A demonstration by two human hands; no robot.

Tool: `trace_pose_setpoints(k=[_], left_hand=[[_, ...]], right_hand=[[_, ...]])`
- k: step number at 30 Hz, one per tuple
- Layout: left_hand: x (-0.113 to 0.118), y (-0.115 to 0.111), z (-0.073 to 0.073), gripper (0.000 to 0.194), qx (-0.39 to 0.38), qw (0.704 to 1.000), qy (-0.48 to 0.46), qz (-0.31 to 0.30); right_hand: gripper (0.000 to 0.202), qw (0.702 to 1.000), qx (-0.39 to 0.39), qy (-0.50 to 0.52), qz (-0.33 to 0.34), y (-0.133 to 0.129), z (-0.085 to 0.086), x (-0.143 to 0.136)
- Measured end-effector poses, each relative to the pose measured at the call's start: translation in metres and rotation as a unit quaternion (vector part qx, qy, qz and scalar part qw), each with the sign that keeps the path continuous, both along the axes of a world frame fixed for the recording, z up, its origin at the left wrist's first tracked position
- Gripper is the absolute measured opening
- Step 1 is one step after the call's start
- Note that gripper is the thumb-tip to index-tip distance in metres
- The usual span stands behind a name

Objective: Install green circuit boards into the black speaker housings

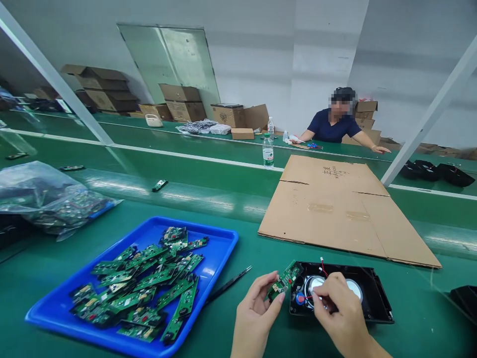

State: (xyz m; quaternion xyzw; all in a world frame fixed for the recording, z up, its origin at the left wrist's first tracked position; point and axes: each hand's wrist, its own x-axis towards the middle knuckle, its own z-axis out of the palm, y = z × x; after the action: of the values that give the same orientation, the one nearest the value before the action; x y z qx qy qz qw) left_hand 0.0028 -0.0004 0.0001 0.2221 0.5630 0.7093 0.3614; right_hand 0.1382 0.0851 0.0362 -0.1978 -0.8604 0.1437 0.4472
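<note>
My left hand (259, 311) holds a green circuit board (286, 281) between thumb and fingers, tilted up beside a black speaker housing (378, 298). Over the housing, the fingers of my right hand (341, 311) are pinched at a thin red wire (307, 297) by a small blue round part (300, 298). Two round silver speakers (354, 288) sit inside the housing, partly covered by my right hand. Another wire with a white connector (322, 259) sticks up at the housing's back edge.
A blue tray (227, 243) of green boards stands left, with black tweezers (229, 285) beside it. Flattened cardboard (335, 199) lies behind the housing. A bag of boards (55, 199) is far left. Beyond the conveyor are a bottle (268, 151) and a seated person (335, 122).
</note>
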Motion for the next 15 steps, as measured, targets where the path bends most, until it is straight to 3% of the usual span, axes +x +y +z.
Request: trace_pose_setpoints(k=[2,8,15], left_hand=[[0.003,0.001,-0.002,0.035,0.012,0.999,0.03,0.004],[0.02,0.001,-0.006,0.009,0.055,0.988,0.141,-0.017],[0.029,-0.004,-0.008,0.019,0.041,0.986,0.16,-0.008]], right_hand=[[0.019,0.999,0.04,0.001,-0.001,-0.003,-0.006,-0.005],[0.018,0.995,0.097,0.024,-0.001,-0.008,-0.019,-0.009],[0.02,0.994,0.112,0.007,-0.008,-0.006,-0.02,-0.007]])
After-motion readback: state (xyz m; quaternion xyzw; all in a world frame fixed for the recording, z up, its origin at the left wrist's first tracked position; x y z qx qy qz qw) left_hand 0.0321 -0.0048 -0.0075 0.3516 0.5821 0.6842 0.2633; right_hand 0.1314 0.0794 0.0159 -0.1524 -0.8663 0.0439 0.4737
